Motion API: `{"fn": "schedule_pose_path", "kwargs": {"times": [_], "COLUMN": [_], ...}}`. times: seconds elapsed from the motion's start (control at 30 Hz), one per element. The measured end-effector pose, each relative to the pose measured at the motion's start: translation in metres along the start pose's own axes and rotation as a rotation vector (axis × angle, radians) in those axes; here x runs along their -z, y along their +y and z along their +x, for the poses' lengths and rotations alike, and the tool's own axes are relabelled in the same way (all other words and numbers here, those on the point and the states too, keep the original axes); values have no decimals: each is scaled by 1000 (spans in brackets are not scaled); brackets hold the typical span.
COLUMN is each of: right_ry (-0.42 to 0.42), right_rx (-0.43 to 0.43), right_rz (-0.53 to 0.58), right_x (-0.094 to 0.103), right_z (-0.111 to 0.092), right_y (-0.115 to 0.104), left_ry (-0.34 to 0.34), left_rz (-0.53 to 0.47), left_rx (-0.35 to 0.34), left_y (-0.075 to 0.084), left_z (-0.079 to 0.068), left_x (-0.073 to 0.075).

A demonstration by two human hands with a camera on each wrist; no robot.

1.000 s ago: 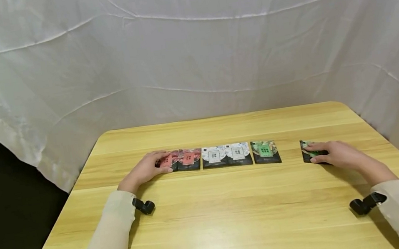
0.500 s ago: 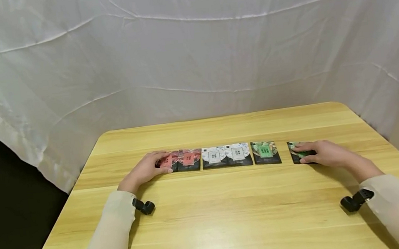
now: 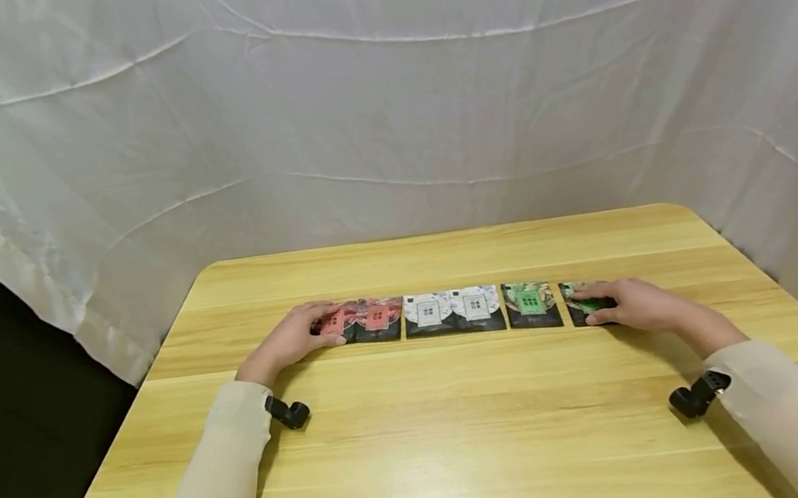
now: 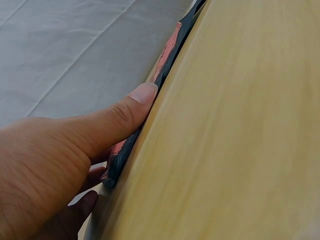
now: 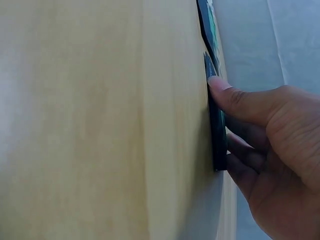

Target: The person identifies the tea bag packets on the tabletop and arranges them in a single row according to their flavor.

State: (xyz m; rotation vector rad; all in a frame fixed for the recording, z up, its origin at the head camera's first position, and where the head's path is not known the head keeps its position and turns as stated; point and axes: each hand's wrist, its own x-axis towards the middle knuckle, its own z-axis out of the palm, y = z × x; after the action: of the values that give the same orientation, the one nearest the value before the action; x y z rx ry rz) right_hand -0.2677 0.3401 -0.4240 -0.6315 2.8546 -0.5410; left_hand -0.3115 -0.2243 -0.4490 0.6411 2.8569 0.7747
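A row of flat sachets lies across the table in the head view. At its left end my left hand (image 3: pixel 286 341) grips a red and black sachet (image 3: pixel 335 323), thumb at the near edge and fingers at its outer side; a second red sachet (image 3: pixel 380 319) adjoins it. Two white and black sachets, a left one (image 3: pixel 428 312) and a right one (image 3: pixel 477 306), lie in the middle, then a green and black sachet (image 3: pixel 531 304). My right hand (image 3: pixel 644 305) holds another green sachet (image 3: pixel 574 313) between thumb and fingers, a narrow gap from its neighbour. In the right wrist view, the thumb (image 5: pixel 220 84) presses its near edge.
The wood-grain table (image 3: pixel 423 431) extends in front of the row. Behind it hangs a pale cloth curtain (image 3: pixel 384 133). A black area (image 3: pixel 3 402) lies beyond the table's left side. Small black cameras sit on the left wrist (image 3: pixel 288 412) and right wrist (image 3: pixel 698 395).
My right hand has slid its green sachet leftward along the table, narrowing the gap to the other green sachet. The left hand and the rest of the row have stayed put.
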Motion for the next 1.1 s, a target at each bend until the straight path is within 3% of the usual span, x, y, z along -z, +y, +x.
{"fn": "schedule_pose_path", "kwargs": {"times": [1.1], "right_ry": [14], "right_rx": [41], "right_rz": [-19], "right_x": [-2], "right_z": [12], "right_y": [-6], "left_ry": [-3], "left_rz": [6], "left_rx": [-4], "left_y": [-1], "left_z": [0], "left_x": [-1]}}
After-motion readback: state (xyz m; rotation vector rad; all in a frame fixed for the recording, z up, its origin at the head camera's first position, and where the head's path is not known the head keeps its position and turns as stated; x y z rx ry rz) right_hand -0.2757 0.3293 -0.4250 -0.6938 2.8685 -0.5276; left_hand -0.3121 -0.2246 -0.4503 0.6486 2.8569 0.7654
